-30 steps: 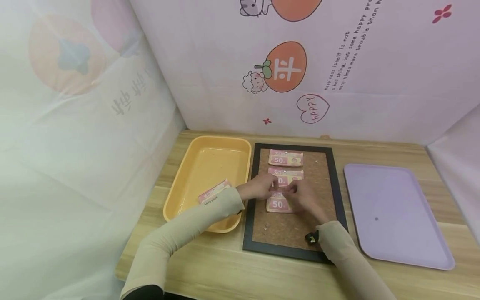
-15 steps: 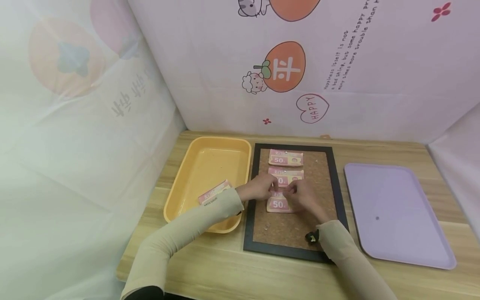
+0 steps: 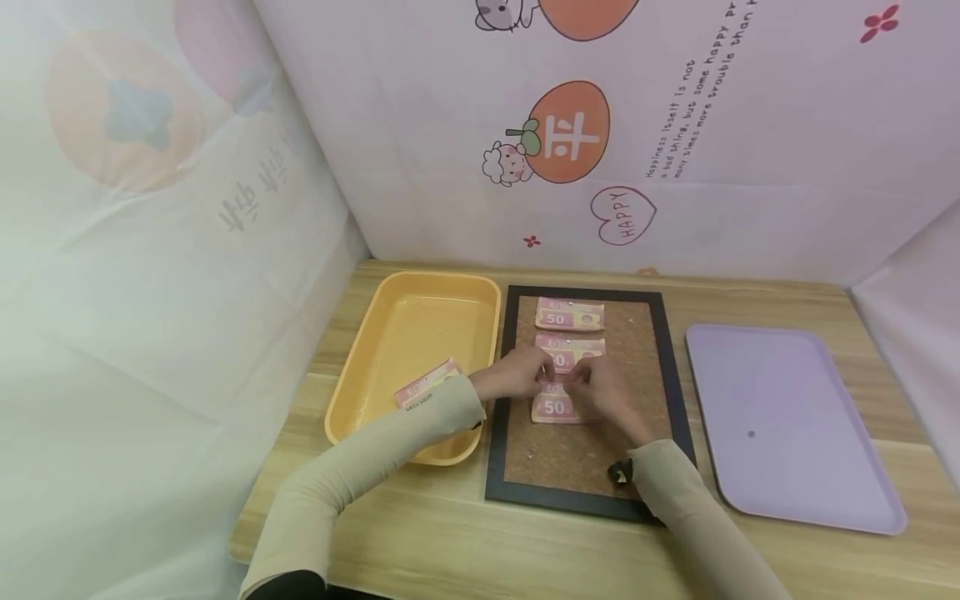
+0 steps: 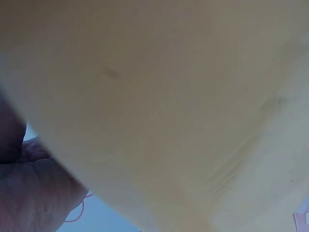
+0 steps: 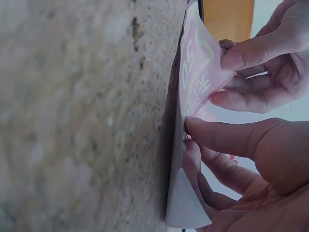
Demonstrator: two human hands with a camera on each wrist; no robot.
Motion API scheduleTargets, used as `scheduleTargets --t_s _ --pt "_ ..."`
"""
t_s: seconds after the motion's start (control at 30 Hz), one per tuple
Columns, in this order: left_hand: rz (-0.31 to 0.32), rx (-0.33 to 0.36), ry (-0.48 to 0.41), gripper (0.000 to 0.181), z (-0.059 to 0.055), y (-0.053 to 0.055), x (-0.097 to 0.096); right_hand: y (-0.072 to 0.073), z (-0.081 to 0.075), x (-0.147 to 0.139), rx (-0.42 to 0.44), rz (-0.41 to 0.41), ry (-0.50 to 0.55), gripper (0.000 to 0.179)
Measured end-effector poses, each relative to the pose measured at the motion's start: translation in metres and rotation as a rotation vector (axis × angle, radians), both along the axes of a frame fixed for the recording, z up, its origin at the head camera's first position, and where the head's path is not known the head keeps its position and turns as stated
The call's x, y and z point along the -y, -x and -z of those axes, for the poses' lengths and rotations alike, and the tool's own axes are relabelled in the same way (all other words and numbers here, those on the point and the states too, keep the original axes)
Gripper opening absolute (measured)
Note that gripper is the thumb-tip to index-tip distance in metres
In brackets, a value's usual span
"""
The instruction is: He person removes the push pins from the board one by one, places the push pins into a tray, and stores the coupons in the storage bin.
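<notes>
On the left middle of the cork board (image 3: pixel 558 458), your right hand (image 3: pixel 607 395) pinches the lowest coupon (image 3: pixel 552 408) near its top edge, your left hand (image 3: pixel 516 374) its lifted corner; contact under your right thumb is unclear. Best ease that corner flat, square to the board's far edge.

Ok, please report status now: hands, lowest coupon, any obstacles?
Left hand pinching lowest coupon by corner; right hand at its upper edge, grip unclear. Corner lifted off corkboard. Hands partly covering coupon.

"50" on pink coupons (image 3: pixel 570 315), "平", "HAPPY" and "Happiness itself" on wall sheet (image 3: pixel 435 167)
</notes>
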State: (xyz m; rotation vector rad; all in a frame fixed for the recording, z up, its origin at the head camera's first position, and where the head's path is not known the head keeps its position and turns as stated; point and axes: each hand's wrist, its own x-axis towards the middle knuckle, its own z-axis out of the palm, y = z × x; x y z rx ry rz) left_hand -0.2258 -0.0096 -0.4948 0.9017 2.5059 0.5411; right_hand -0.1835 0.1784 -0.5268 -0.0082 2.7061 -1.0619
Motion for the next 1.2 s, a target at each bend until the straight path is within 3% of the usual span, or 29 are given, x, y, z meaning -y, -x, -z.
scheduleTargets --t_s 0.47,0.8,1.2 --pt "-0.007 -0.001 0.015 0.024 -0.0033 -0.0015 -0.0005 0.0005 0.0019 0.0009 0.0 -0.002 -0.007 0.008" --pt "-0.009 0.017 0.006 0.027 -0.0044 -0.0009 -0.0002 0.0005 0.0016 -0.0011 -0.018 -0.049 0.03 0.009" --pt "-0.007 0.035 -0.021 0.029 -0.0091 -0.0025 0.0013 0.002 0.0016 0.0024 0.019 -0.021 0.011 0.011"
